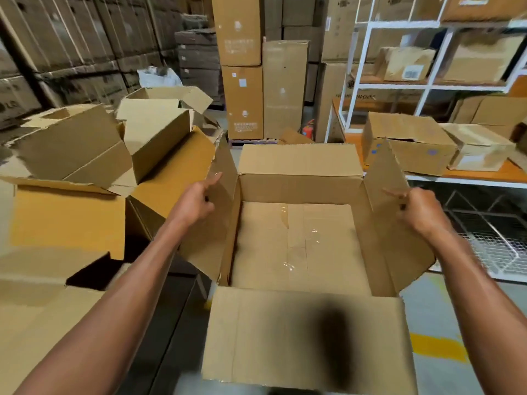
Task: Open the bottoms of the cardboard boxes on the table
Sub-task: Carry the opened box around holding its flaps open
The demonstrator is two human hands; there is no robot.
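Setting: warehouse stacked with brown cartons, white shelving far right.
Box: large open brown cardboard box [299, 243], centre, taped bottom facing up at me.
Hands: my left hand [196, 202] and right hand [419, 208] each pinch a raised side flap.
Relation: taped seam runs near-to-far, midway between both hands.

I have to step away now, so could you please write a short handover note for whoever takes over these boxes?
Left hand: grips the left flap of the open box.
Right hand: grips the right flap.
Box: in front of you, all four flaps spread, far flap and near flap folded out.
Done: the flaps are open.
Left: the inner floor's seam is still closed under clear tape. More boxes are piled to the left.
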